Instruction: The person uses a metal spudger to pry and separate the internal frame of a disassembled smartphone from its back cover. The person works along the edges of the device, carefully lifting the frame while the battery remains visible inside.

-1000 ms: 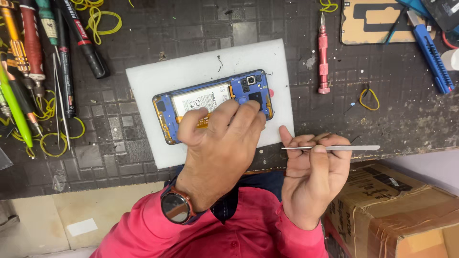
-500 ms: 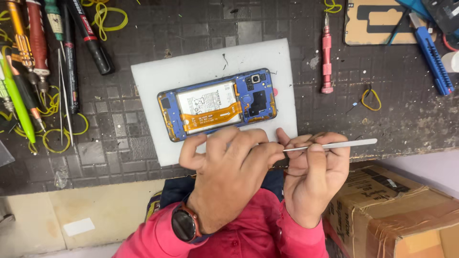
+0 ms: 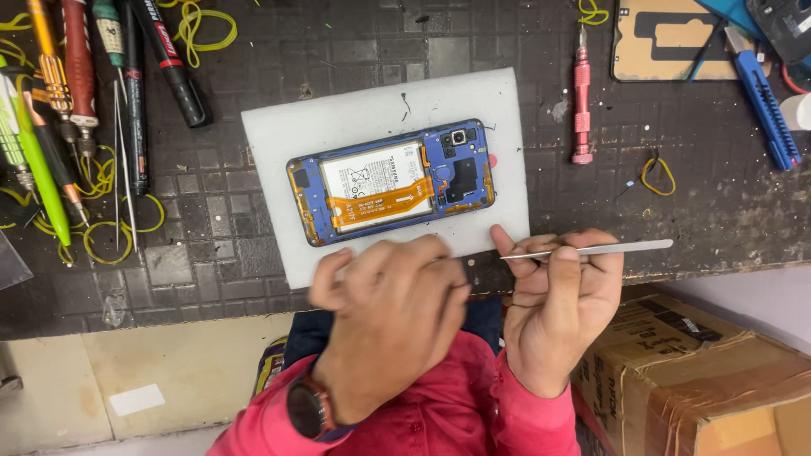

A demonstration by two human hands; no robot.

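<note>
Phone [image 3: 390, 181], blue-framed and lying face down on a white mat [image 3: 380, 105] in the middle of the frame, has its back cover already off, so the pale battery [image 3: 369, 179] and an orange flex strip [image 3: 382, 203] across it are bare; the inner parts look still in place, so I judge the opening done and the work inside barely begun. The dark tiled worktop [image 3: 726, 211] runs across the top half. At lower right a brown cardboard box [image 3: 718, 380] sits sealed with tape, with a small pale label on its top. A tan cover [image 3: 667, 42] with a dark cut-out lies at upper right. The left hand [image 3: 389, 312], blurred, hangs loosely curled just below the mat, holding nothing I can see. The right hand [image 3: 562, 295] pinches a thin metal pry tool [image 3: 591, 250] between thumb and fingers, pointing right. Screwdrivers [image 3: 76, 76] crowd the upper left among yellow rubber bands [image 3: 101, 245]; a pink screwdriver [image 3: 582, 101] and a blue knife [image 3: 764, 97] lie right of the mat.
</note>
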